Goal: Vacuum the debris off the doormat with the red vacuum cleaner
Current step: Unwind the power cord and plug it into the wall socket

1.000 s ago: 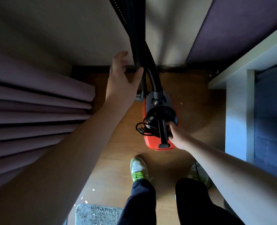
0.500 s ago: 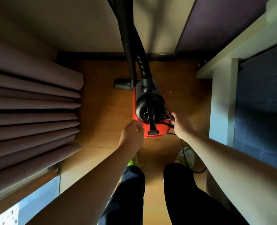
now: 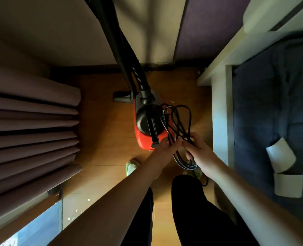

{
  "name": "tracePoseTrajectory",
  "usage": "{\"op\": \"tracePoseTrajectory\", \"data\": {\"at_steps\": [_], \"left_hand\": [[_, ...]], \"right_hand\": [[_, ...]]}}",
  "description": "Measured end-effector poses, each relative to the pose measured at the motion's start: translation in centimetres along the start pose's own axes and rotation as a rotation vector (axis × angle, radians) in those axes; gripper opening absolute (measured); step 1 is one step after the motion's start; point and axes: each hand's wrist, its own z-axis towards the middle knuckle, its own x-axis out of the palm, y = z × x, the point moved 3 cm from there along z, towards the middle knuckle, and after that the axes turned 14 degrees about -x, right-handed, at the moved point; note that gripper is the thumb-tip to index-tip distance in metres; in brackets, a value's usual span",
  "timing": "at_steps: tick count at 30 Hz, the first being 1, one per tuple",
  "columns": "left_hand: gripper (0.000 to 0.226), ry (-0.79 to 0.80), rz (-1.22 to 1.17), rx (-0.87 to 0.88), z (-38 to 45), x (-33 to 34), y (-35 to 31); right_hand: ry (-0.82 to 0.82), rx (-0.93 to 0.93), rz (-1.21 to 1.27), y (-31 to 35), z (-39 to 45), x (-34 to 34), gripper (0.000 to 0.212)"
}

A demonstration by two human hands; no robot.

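Observation:
The red vacuum cleaner (image 3: 143,139) with a black top and handle stands on the wooden floor ahead of my feet. Its black hose (image 3: 140,80) and tube rise toward the top of the view, and the floor nozzle (image 3: 121,97) lies just left of the body. A bundle of black power cord (image 3: 180,119) loops to the right of the vacuum. My left hand (image 3: 164,150) pinches the cord near the vacuum's rear. My right hand (image 3: 199,153) grips the cord loops beside it. The doormat is out of view.
Pleated mauve curtains (image 3: 31,132) fill the left side. A white bed frame (image 3: 219,121) with dark blue bedding (image 3: 271,112) lines the right. A wall and dark baseboard (image 3: 97,70) close the far end. Small white debris specks (image 3: 88,199) lie on the floor at lower left.
My left hand left the tube and came down to the cord by the vacuum's rear. My right hand pulled the cord bundle off the vacuum to its right side. The view shifted.

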Motion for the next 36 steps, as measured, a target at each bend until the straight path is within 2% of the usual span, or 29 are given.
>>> {"op": "tracePoseTrajectory", "data": {"at_steps": [2,4,7,9,11,13,15,18,20,25,28,30,33,36], "left_hand": [[0.031,-0.017,0.010,0.160,-2.1,-0.2,-1.5],[0.011,-0.078,0.106,0.248,-5.0,-0.5,-3.1],[0.012,-0.069,0.122,0.250,-9.9,-1.3,-5.1],[0.018,-0.027,0.087,0.241,-13.6,-1.8,-6.1],[0.017,-0.050,0.135,0.278,-17.2,-2.0,-7.3],[0.015,-0.109,0.177,0.317,-20.8,-2.2,-8.5],[0.015,-0.163,0.210,0.329,-24.4,-2.0,-9.0],[0.012,-0.199,0.318,0.357,-29.1,-1.5,-8.9],[0.017,-0.200,0.338,0.391,-31.9,-0.9,-9.4],[0.024,-0.131,0.199,0.355,-37.8,-0.7,-11.1],[0.027,-0.063,0.078,0.358,-40.3,-1.1,-11.9],[0.027,-0.048,0.071,0.385,-42.5,-1.6,-12.8],[0.030,-0.060,0.102,0.458,-45.2,-2.3,-14.2],[0.040,-0.124,0.096,0.564,-47.6,-2.5,-16.1]], "right_hand": [[0.005,-0.041,-0.040,2.3,-2.1,0.4,0.021],[-0.048,-0.091,-0.202,4.1,-3.9,0.4,0.021],[-0.153,-0.116,-0.395,7.2,-6.7,0.3,0.029],[-0.188,-0.133,-0.431,9.6,-8.7,0.3,0.036],[-0.218,-0.156,-0.447,12.2,-10.5,0.2,0.043],[-0.210,-0.177,-0.356,15.2,-12.2,0.1,0.033],[-0.187,-0.221,-0.152,18.2,-14.2,0.2,0.019],[-0.173,-0.235,0.095,21.3,-17.5,0.2,0.016],[-0.170,-0.209,0.190,22.3,-19.3,-0.2,0.009],[-0.171,-0.189,0.258,25.8,-22.2,-1.2,0.008],[-0.283,-0.170,0.315,28.4,-22.6,-3.2,0.006],[-0.338,-0.206,0.265,30.4,-22.8,-4.8,0.008],[-0.238,-0.303,0.079,33.5,-23.8,-6.7,0.013],[0.059,-0.413,-0.305,36.7,-24.6,-6.9,0.020]]}}
